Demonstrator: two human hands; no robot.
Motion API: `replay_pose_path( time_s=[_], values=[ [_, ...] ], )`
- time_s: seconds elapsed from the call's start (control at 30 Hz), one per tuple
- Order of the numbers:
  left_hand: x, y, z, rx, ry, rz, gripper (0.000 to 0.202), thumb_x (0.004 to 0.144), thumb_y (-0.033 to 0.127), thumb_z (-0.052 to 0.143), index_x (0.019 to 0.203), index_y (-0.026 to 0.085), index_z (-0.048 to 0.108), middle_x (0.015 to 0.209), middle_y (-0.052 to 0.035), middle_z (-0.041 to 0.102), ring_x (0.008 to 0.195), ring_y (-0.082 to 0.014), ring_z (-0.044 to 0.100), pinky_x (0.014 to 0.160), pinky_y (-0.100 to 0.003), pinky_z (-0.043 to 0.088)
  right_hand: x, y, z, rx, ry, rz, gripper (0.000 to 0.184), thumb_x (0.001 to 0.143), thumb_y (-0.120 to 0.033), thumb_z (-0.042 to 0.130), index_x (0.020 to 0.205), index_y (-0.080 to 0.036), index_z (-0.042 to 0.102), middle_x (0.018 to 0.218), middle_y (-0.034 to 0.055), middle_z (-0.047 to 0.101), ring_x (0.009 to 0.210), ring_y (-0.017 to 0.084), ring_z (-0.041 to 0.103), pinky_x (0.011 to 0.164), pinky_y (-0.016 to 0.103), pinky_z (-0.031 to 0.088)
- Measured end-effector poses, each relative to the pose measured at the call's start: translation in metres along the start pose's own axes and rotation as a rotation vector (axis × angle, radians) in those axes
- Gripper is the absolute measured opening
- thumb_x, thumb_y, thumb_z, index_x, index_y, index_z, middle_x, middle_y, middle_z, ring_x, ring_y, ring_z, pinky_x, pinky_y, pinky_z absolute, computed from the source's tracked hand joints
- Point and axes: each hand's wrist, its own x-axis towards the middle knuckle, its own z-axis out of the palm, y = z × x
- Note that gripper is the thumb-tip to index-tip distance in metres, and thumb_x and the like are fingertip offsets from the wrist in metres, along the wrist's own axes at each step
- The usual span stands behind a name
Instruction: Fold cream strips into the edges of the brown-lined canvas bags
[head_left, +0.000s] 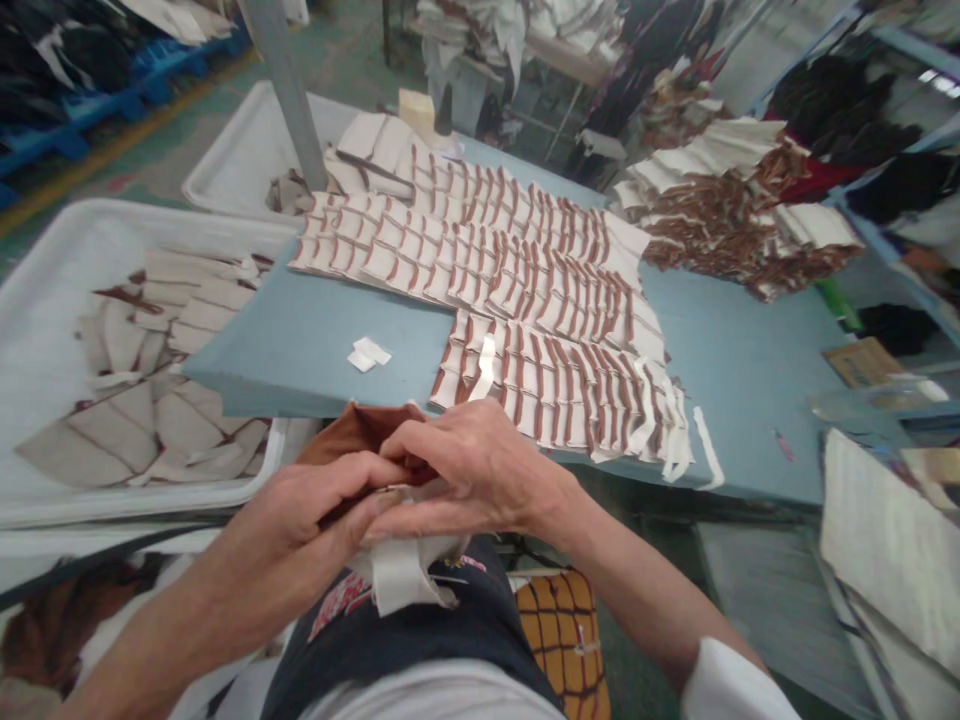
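Note:
In front of my body, a brown fabric piece (358, 432) with an off-white underside is pinched between both hands. My left hand (319, 505) grips its near edge with thumb and fingers. Closed on the same piece from the other side, my right hand (480, 470) touches the left fingertips. A white strip (403, 578) hangs below the fingers. Much of the piece is hidden by the hands. Beyond them, overlapping rows of off-white pieces with brown edges (555, 385) lie on the blue table (315, 345), a loose white strip (487, 366) across the nearest row.
At left stand white plastic bins (45, 300) with off-white cut pieces inside. A grey post (289, 100) rises behind the table's left end. Brown and white pieces form a tall heap (735, 210) at the back right. Small white patches (368, 354) lie near the front edge.

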Motion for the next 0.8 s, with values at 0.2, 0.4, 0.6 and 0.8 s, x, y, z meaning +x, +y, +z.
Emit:
replay_pose_path(
  time_s=[0.2, 0.4, 0.6, 0.8],
  values=[
    [-0.009, -0.002, 0.005, 0.022, 0.121, -0.028, 0.021, 0.099, 0.04, 0.069, 0.083, 0.027, 0.076, 0.068, 0.0026, 0.077, 0.056, -0.0174, 0.069, 0.051, -0.022, 0.047, -0.007, 0.001, -0.006, 0.017, -0.08, -0.068, 0.057, 0.109, -0.064, 0.06, 0.068, -0.024, 0.051, 0.064, -0.0022, 0.05, 0.065, 0.016, 0.044, 0.067, 0.033, 0.026],
    [-0.013, -0.011, 0.011, 0.034, 0.091, 0.105, 0.02, 0.105, 0.038, 0.068, 0.092, 0.03, 0.081, 0.08, 0.0013, 0.082, 0.07, -0.0189, 0.076, 0.069, -0.024, 0.055, -0.011, -0.003, -0.004, 0.344, -0.096, 0.006, 0.065, 0.114, -0.068, 0.03, 0.065, -0.025, 0.038, 0.067, -0.0023, 0.041, 0.065, 0.016, 0.042, 0.071, 0.033, 0.036],
    [-0.027, -0.026, 0.025, 0.054, 0.099, 0.226, 0.019, 0.104, 0.026, 0.066, 0.099, 0.033, 0.083, 0.082, -0.0001, 0.084, 0.071, -0.0206, 0.076, 0.076, -0.028, 0.059, -0.024, -0.003, 0.003, 0.623, -0.162, 0.117, 0.058, 0.111, -0.065, 0.048, 0.07, -0.025, 0.052, 0.063, -0.0046, 0.046, 0.058, 0.013, 0.044, 0.055, 0.026, 0.034],
    [-0.033, -0.023, 0.021, 0.126, 0.148, 0.08, 0.042, 0.106, 0.066, 0.062, 0.097, 0.029, 0.08, 0.081, 0.0, 0.081, 0.07, -0.0194, 0.073, 0.073, -0.027, 0.058, -0.029, -0.003, -0.002, 0.124, 0.04, -0.281, 0.054, 0.12, -0.042, 0.038, 0.076, -0.022, 0.062, 0.065, -0.002, 0.059, 0.065, 0.014, 0.054, 0.07, 0.031, 0.043]
  ],
)
